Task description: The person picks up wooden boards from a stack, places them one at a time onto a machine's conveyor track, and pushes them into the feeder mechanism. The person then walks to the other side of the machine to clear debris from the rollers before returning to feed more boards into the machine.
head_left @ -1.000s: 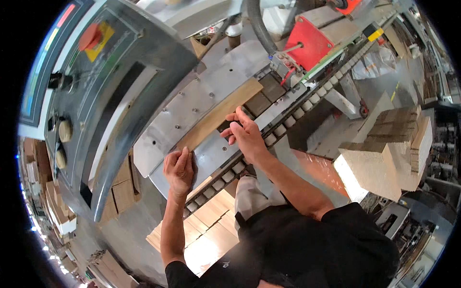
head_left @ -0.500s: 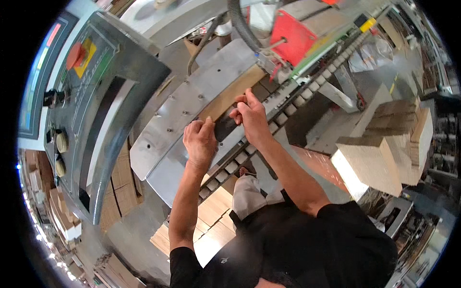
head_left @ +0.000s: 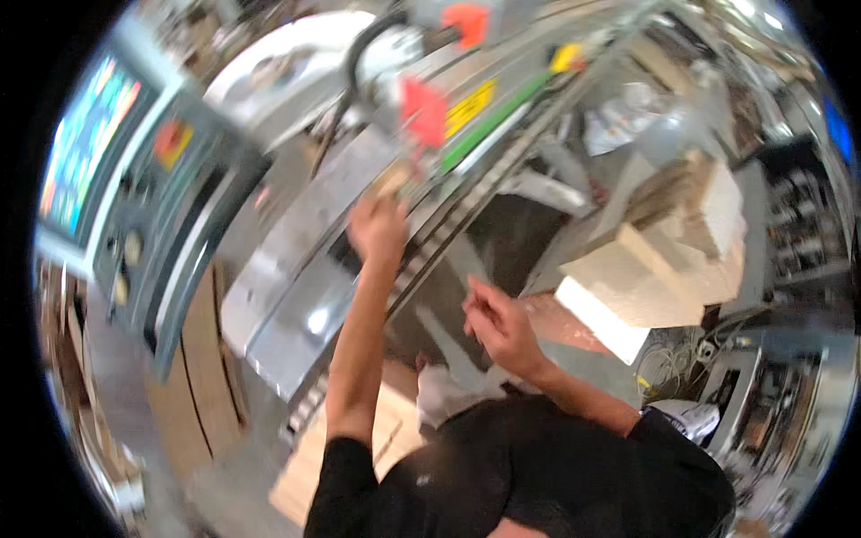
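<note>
Head view, blurry: I'm seeing the left hand (head_left: pixel 378 229) apparently touching the strip (head_left: pixel 394 177), which is showing just beyond its fingers, near the red block (head_left: pixel 421 111). Blur is hiding whether they're gripping. The right hand (head_left: pixel 502 327) is hanging released, loosely curled around nothing, the wood stack (head_left: pixel 632 273) sitting right of its fingers. I'm judging the step as guiding the strip; the next move is probably calling for steady alignment, fingertips staying clear of the block.
</note>
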`<action>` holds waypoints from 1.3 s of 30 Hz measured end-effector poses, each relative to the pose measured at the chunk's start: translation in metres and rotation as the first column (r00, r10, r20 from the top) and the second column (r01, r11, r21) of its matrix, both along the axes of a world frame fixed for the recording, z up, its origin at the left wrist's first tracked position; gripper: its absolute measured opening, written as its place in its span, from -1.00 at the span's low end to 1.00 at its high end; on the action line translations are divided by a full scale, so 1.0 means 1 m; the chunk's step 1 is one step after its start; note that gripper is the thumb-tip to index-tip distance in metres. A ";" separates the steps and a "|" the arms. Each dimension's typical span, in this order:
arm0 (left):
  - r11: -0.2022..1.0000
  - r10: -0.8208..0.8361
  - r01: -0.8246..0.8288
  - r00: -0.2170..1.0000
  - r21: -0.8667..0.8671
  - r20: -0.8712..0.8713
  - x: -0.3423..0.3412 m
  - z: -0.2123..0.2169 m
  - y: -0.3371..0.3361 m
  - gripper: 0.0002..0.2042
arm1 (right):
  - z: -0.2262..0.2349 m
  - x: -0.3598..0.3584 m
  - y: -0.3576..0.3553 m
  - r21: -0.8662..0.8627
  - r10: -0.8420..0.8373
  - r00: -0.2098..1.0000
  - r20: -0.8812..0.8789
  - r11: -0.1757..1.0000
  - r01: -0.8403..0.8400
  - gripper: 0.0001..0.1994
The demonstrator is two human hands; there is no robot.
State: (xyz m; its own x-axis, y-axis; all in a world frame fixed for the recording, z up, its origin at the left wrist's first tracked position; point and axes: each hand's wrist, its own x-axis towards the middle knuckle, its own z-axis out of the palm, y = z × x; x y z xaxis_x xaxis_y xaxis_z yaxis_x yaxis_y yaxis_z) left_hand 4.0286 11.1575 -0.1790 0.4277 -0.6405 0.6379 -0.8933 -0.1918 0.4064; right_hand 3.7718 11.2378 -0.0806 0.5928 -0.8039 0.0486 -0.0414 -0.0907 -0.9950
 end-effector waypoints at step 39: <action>0.641 -0.763 0.717 0.558 -0.273 -0.326 -0.364 0.126 0.066 -0.86 | 0.061 -0.356 -0.084 0.177 -0.677 0.721 0.151 0.736 0.654 -0.65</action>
State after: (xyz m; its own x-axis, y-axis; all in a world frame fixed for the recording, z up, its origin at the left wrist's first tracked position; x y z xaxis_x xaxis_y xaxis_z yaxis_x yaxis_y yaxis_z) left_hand 3.6646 11.2235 -0.0529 0.0459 -0.7889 0.6128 -0.4663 0.5256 0.7115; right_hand 3.4156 11.1542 -0.0195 -0.1098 -0.9939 -0.0052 0.1404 -0.0103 -0.9900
